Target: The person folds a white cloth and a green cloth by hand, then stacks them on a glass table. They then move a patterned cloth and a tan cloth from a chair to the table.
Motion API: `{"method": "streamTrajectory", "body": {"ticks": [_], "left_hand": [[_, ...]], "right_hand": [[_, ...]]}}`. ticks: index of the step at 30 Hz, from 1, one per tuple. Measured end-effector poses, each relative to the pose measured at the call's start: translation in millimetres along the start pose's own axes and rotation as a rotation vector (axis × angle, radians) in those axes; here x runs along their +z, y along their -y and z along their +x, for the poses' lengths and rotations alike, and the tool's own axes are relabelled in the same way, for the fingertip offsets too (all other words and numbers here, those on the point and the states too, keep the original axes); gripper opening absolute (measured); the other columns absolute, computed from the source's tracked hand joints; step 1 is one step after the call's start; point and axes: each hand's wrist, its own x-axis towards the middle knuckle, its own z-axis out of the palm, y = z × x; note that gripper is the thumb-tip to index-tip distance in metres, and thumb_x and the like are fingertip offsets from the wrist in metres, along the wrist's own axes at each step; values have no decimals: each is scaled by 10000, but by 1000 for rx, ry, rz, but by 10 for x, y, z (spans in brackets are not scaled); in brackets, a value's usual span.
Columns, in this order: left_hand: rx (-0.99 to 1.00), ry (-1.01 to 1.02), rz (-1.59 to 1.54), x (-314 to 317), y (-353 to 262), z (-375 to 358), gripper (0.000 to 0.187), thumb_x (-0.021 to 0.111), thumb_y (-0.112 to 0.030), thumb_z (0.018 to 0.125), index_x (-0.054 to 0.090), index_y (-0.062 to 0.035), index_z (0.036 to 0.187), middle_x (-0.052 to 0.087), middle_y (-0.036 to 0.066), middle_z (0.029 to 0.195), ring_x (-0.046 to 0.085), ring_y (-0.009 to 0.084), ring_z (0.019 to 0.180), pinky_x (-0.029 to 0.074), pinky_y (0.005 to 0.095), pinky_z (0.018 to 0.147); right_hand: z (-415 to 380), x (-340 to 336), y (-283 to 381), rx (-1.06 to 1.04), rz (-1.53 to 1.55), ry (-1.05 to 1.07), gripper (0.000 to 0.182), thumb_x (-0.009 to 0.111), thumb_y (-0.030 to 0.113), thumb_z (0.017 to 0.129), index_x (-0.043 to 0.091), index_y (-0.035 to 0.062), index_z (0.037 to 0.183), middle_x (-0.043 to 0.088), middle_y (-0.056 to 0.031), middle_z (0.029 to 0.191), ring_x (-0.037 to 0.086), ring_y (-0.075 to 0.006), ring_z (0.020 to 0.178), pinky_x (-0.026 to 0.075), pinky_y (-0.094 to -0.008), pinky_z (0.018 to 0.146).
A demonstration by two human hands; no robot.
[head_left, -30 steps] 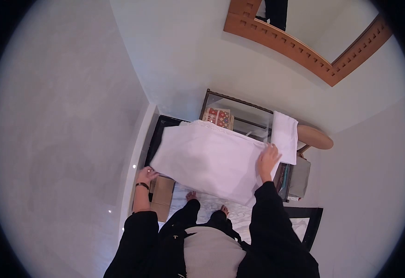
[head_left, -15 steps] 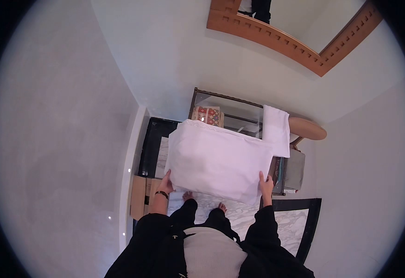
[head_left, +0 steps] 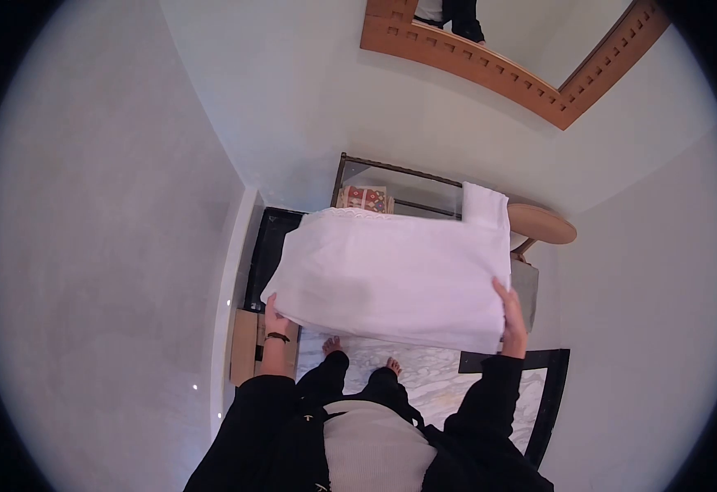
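A white cloth (head_left: 391, 279) with a lace-trimmed far edge is stretched out in front of me. My left hand (head_left: 276, 315) is closed on its near left corner, a dark band around the wrist. At the right side edge, my right hand (head_left: 512, 316) grips the same cloth with the thumb on top. Behind it, a second piece of white fabric (head_left: 486, 205) hangs over the right part of a dark metal rack (head_left: 404, 170); the two whites overlap in this view. Folded patterned textiles (head_left: 364, 198) sit at the rack's left, partly hidden by the cloth.
A round brown tabletop or seat (head_left: 543, 224) and a grey box-like object (head_left: 525, 291) stand right of the rack. Cardboard (head_left: 245, 348) lies at the lower left. Above hangs a wood-framed mirror (head_left: 465, 59). My bare feet (head_left: 393, 366) stand on marble flooring (head_left: 424, 369).
My hands have moved apart, the left one leftward and the right one to the right and slightly up. The cloth between them is spread wider and covers more of the rack.
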Motion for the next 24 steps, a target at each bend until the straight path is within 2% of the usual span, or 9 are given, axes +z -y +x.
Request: {"method": "streamTrajectory", "body": {"ticks": [2, 5, 7, 8, 9, 14, 17, 21, 24], "left_hand": [[9, 28, 57, 222, -42, -296, 402, 684, -255, 851, 588, -53, 1185, 635, 107, 1183, 584, 273, 1127, 489, 382, 960], [-88, 58, 175, 274, -117, -461, 380, 694, -250, 866, 602, -66, 1186, 652, 79, 1166, 607, 241, 1102, 495, 378, 944], [-133, 90, 193, 195, -144, -435, 351, 703, -159, 857, 612, -61, 1181, 660, 84, 1157, 620, 239, 1090, 500, 384, 952], [-157, 106, 202, 150, -165, -413, 343, 708, -114, 852, 617, -59, 1179, 664, 87, 1152, 626, 238, 1085, 502, 387, 956], [-157, 145, 241, 142, -176, -420, 356, 703, -92, 852, 608, -57, 1193, 658, 85, 1166, 624, 235, 1089, 501, 383, 957], [-92, 272, 447, 430, -227, -714, 438, 694, -38, 850, 558, -49, 1267, 620, 76, 1238, 612, 221, 1113, 499, 353, 958], [-113, 300, 455, 487, -292, -796, 496, 697, -36, 850, 517, -35, 1312, 599, 84, 1268, 603, 210, 1128, 499, 338, 952], [-141, 323, 697, 513, -257, -799, 517, 720, -90, 849, 512, -14, 1316, 600, 106, 1261, 600, 206, 1129, 499, 348, 942], [-151, 257, 849, 566, -195, -760, 585, 771, -148, 815, 508, 5, 1314, 604, 111, 1248, 601, 201, 1117, 495, 346, 935]], "right_hand": [[-94, -94, 231, -68, -21, -28, 464, 657, 307, 901, 560, -33, 1201, 662, -111, 1049, 659, -168, 883, 531, -305, 778], [-279, -266, 558, -25, 14, -69, 483, 663, 343, 889, 569, -39, 1169, 663, -120, 1024, 668, -176, 845, 546, -328, 737], [-354, -373, 638, 1, 89, -95, 507, 666, 356, 882, 560, -46, 1172, 662, -127, 1021, 670, -183, 830, 551, -336, 720], [-370, -441, 654, 15, 126, -110, 518, 667, 362, 879, 556, -50, 1173, 661, -131, 1020, 672, -186, 823, 554, -340, 711], [-303, -605, 647, 49, 123, 3, 545, 652, 369, 893, 529, -61, 1204, 658, -143, 1038, 673, -199, 835, 555, -343, 728], [-15, -1146, 356, 60, -121, -31, 590, 623, 416, 910, 516, -77, 1216, 658, -161, 1049, 676, -217, 841, 557, -355, 744], [-88, -1206, 311, 92, -57, -57, 612, 604, 443, 919, 515, -83, 1220, 657, -165, 1052, 670, -211, 867, 551, -342, 773], [-311, -1195, 448, 117, -3, -77, 651, 577, 476, 928, 505, -94, 1234, 658, -171, 1048, 668, -207, 891, 545, -335, 796], [7, -1662, 33, 41, -341, -134, 710, 559, 567, 903, 530, -55, 1245, 667, -130, 1030, 667, -198, 849, 550, -350, 731]]}}
